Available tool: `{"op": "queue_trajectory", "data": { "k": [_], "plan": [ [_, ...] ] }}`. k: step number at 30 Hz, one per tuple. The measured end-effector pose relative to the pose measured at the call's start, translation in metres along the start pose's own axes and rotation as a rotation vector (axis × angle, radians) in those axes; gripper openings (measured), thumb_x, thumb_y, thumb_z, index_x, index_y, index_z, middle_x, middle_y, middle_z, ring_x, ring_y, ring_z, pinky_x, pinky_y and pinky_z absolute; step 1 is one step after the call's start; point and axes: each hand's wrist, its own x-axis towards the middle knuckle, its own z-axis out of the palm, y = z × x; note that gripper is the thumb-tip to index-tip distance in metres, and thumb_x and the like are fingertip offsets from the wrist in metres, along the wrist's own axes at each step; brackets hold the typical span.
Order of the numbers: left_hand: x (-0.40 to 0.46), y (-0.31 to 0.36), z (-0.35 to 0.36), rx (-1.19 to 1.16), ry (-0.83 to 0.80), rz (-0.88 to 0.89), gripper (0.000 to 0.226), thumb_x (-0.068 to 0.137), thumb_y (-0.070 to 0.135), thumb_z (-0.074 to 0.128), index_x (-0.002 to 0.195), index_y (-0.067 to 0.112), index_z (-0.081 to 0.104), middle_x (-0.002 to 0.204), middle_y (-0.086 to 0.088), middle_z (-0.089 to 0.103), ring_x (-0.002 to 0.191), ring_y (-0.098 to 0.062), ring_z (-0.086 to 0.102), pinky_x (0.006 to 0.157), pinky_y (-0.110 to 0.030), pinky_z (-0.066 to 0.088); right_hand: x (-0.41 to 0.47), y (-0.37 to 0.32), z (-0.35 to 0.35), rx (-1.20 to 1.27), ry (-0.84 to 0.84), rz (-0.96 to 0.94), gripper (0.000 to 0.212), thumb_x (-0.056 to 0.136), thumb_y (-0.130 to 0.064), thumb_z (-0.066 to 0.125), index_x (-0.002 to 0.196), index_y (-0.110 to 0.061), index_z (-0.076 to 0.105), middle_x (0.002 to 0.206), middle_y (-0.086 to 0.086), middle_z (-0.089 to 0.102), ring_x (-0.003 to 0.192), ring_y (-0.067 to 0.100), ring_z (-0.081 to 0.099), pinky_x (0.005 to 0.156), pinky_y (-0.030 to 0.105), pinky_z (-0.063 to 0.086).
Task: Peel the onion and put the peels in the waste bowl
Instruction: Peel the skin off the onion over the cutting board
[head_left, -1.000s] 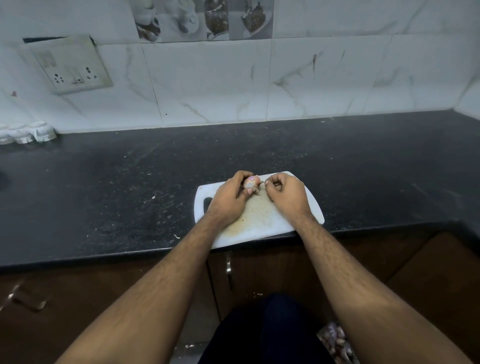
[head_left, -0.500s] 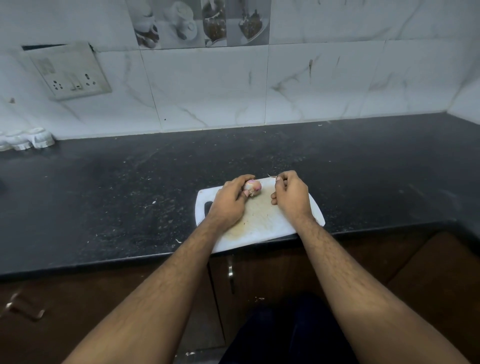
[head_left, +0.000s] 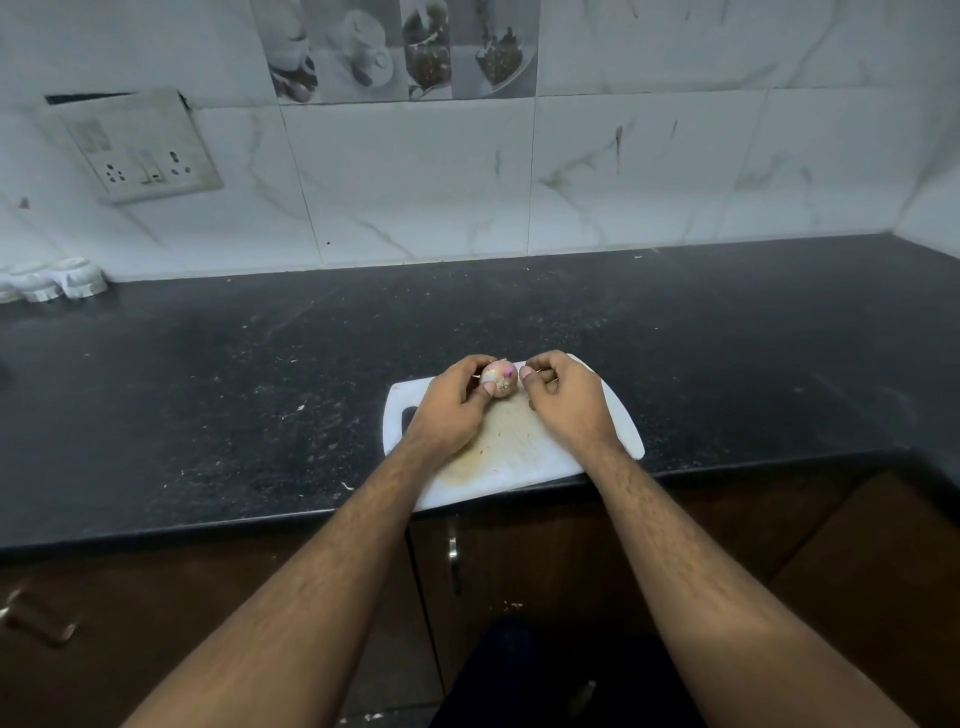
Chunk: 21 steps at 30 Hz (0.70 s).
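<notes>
Illumination is dim, cool and diffuse; the marble wall tiles (head_left: 649, 171) read brightest, the black countertop (head_left: 208, 395) dark with a faint sheen and no hard glare. Wide-angle distortion bows the counter edge and stretches the forearms. The lower cabinets (head_left: 545, 561) fall into murky, soft shadow.

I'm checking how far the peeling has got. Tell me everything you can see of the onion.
The onion is small and roundish, mostly pale and whitish with a purple-pink patch on its upper right, so it looks largely peeled. It is held over the far edge of the white cutting board, gripped by the left hand, thumb across its front. The right hand is curled just beside it; whether it touches the onion is unclear.
</notes>
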Motion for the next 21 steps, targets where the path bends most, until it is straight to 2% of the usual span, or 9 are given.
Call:
{"op": "queue_trajectory", "data": {
  "k": [4,6,9,13,17,21],
  "plan": [
    [-0.0002,0.0000,0.0009,-0.031,0.016,0.004,0.023,0.107,0.017,0.062,0.130,0.021,0.066,0.117,0.011,0.072,0.102,0.003,0.068,0.082,-0.007,0.048,0.0013,0.0028,-0.0001,-0.009,-0.028,-0.020,0.017,0.097,-0.034,0.068,0.096,-0.019,0.074,0.077,-0.009,0.073,0.076,0.008,0.070,0.073,0.022,0.053],
    [-0.0005,0.0001,0.0018,-0.052,0.026,0.002,0.021,0.107,0.019,0.064,0.128,0.021,0.066,0.117,0.011,0.073,0.101,0.002,0.068,0.080,-0.005,0.047,0.0017,0.0048,-0.0005,0.000,-0.032,-0.015,0.018,0.096,-0.035,0.069,0.095,-0.018,0.075,0.075,-0.009,0.072,0.074,0.006,0.069,0.069,0.018,0.051],
    [-0.0011,-0.0002,0.0028,-0.082,0.032,-0.003,0.017,0.105,0.027,0.068,0.121,0.023,0.065,0.115,0.011,0.074,0.100,-0.001,0.070,0.080,-0.010,0.051,0.0027,0.0065,-0.0004,0.012,-0.043,-0.015,0.015,0.095,-0.032,0.071,0.096,-0.019,0.078,0.072,-0.011,0.072,0.070,0.001,0.068,0.066,0.015,0.049],
    [-0.0003,-0.0033,0.0038,-0.073,0.027,0.003,0.018,0.103,0.027,0.071,0.118,0.020,0.063,0.113,0.013,0.074,0.098,0.007,0.065,0.081,-0.010,0.048,0.0030,0.0072,-0.0009,0.030,-0.066,-0.028,0.010,0.095,-0.026,0.073,0.096,-0.020,0.080,0.069,-0.008,0.074,0.066,0.004,0.071,0.068,0.019,0.056],
    [0.0000,-0.0052,0.0039,-0.081,0.033,0.010,0.012,0.104,0.028,0.070,0.112,0.027,0.061,0.110,0.014,0.073,0.099,0.004,0.066,0.084,-0.012,0.050,0.0024,0.0079,-0.0017,0.047,-0.079,-0.036,0.009,0.094,-0.025,0.074,0.096,-0.021,0.081,0.074,-0.007,0.076,0.068,0.005,0.072,0.073,0.023,0.060],
    [-0.0001,-0.0044,0.0036,-0.080,0.029,0.011,0.013,0.104,0.025,0.069,0.111,0.029,0.060,0.109,0.016,0.072,0.096,0.008,0.066,0.082,-0.010,0.050,0.0013,0.0063,-0.0027,0.045,-0.083,-0.042,0.009,0.094,-0.025,0.074,0.098,-0.020,0.081,0.078,-0.008,0.077,0.069,0.003,0.073,0.076,0.028,0.062]
  ]
}}
